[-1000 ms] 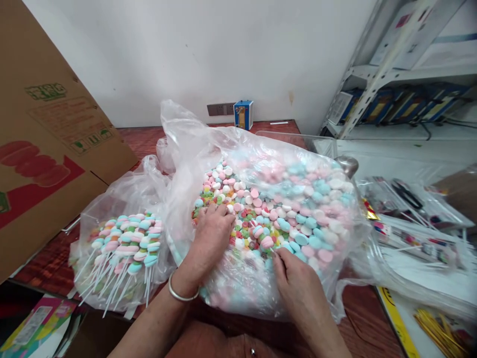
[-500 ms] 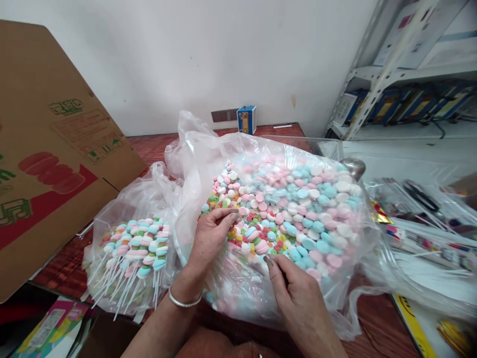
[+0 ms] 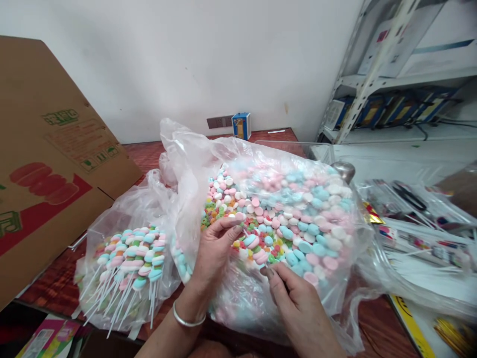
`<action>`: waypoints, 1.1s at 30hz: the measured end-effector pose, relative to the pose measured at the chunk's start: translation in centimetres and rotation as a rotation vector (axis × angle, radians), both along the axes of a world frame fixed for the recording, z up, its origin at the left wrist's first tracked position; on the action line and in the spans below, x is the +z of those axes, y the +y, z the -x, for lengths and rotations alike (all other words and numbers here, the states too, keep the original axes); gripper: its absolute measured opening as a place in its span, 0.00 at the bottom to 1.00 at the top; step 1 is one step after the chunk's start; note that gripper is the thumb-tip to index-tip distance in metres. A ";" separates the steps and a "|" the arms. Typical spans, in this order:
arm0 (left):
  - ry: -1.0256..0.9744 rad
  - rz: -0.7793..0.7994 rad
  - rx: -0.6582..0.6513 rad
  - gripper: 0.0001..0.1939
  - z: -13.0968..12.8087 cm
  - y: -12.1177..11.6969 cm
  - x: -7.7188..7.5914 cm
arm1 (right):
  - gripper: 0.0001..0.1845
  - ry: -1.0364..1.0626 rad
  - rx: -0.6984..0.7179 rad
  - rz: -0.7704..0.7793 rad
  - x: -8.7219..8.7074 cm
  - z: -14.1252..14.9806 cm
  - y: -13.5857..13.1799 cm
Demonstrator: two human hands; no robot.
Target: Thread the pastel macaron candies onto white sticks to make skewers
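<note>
My right hand (image 3: 294,298) is closed, pinching the lower end of a thin white stick (image 3: 244,230). Threaded along that stick are a blue-and-pink marshmallow (image 3: 252,241) and a pink marshmallow (image 3: 261,256). Near the stick's upper tip, the thumb and forefinger of my left hand (image 3: 218,243) pinch a small pink marshmallow (image 3: 240,217). Both hands are over a large clear plastic bag (image 3: 194,184), opened over a heap of loose pink, white and blue marshmallows (image 3: 305,246). Colourful ring-shaped gummies (image 3: 216,213) lie among them by my left fingers.
A smaller clear bag (image 3: 145,194) at left holds several finished-looking marshmallow skewers (image 3: 130,258). A cardboard box (image 3: 55,149) stands behind it. On the right are a clear tray (image 3: 421,293) with white sticks, black-handled scissors (image 3: 410,196), and a metal shelf (image 3: 395,82).
The camera view has shifted slightly, so most things sit lower and further left. A pink marshmallow shows more plainly at my left fingertips, close to the stick's tip. My right hand keeps its pinch.
</note>
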State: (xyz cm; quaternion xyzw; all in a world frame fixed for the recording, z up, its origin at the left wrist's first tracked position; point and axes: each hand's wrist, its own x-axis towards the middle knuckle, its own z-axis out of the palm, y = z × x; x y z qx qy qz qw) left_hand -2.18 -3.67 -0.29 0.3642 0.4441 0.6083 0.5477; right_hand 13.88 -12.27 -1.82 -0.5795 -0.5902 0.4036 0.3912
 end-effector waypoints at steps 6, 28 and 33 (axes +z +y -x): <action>-0.041 -0.033 0.037 0.11 -0.8 -0.4 -0.3 | 0.21 0.158 0.045 0.065 -0.2 0.1 0.0; 0.001 0.088 -0.016 0.15 -3.1 -1.9 -1.2 | 0.16 -0.051 -0.134 -0.142 0.3 0.7 -1.0; 0.249 0.016 -0.120 0.14 -4.4 -3.0 -0.1 | 0.17 0.242 -0.125 -0.058 0.0 0.8 -0.9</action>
